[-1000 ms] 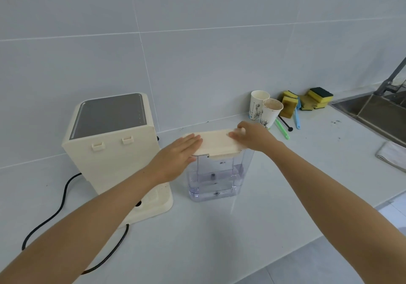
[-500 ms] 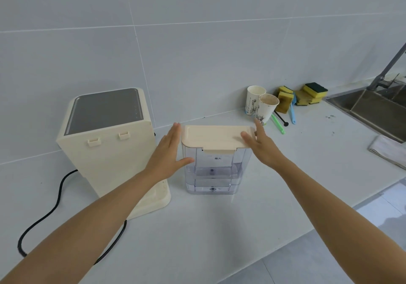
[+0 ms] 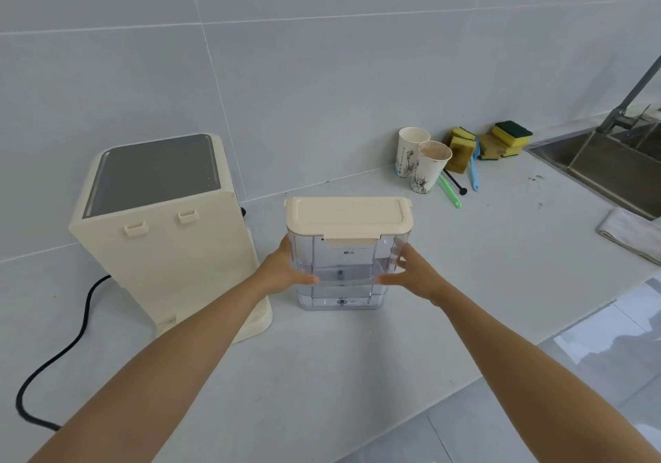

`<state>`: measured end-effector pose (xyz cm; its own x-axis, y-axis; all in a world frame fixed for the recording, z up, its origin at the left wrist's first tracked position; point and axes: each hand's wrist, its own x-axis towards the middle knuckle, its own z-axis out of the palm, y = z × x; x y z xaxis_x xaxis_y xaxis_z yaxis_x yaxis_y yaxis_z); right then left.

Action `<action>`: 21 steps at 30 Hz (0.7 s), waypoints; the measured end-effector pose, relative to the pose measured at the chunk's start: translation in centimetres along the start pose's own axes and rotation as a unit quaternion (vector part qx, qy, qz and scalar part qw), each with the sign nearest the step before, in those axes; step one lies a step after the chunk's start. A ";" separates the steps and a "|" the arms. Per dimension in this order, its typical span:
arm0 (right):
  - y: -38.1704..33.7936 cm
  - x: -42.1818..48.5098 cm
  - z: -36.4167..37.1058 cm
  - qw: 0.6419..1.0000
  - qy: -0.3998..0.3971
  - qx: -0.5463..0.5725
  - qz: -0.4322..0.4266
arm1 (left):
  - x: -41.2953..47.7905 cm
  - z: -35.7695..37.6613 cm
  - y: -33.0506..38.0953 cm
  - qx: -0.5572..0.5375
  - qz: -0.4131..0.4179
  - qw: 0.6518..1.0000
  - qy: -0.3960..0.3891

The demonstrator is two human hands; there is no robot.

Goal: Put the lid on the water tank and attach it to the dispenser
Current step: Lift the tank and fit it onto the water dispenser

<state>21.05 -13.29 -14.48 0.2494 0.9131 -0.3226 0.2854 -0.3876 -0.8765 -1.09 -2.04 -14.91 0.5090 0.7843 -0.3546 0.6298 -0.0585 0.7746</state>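
Paper cups [image 3: 422, 162] stand well behind the hand-held water tank [image 3: 343, 269].

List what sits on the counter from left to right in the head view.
Cable → dispenser → left hand → water tank with lid → right hand → paper cups → sponges → sink, with a cloth in front of it.

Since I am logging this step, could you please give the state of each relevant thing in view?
lid: seated on tank
water tank: upright on counter, partly filled, detached
dispenser: tank bay empty
left hand: gripping tank's side
right hand: gripping the other side
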 end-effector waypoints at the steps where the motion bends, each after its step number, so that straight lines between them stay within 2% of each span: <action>1: 0.3 0.2 0.3 1.000 0.003 -0.001 0.012 | 0.1 0.1 0.0 -0.005 -0.001 1.000 -0.002; 12: 0.8 1.4 1.6 0.997 0.050 -0.044 0.038 | -0.2 0.2 0.5 0.000 -0.007 1.000 0.021; 21: -1.8 -0.9 1.2 0.996 0.053 -0.075 -0.003 | -2.5 -0.7 1.3 -0.017 0.027 0.998 0.056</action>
<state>19.16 -13.30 -13.07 0.3420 0.8998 -0.2707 0.4206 -0.4042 -0.8122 -1.99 -3.65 -12.62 0.4705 0.8454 -0.2528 0.5823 -0.0822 0.8088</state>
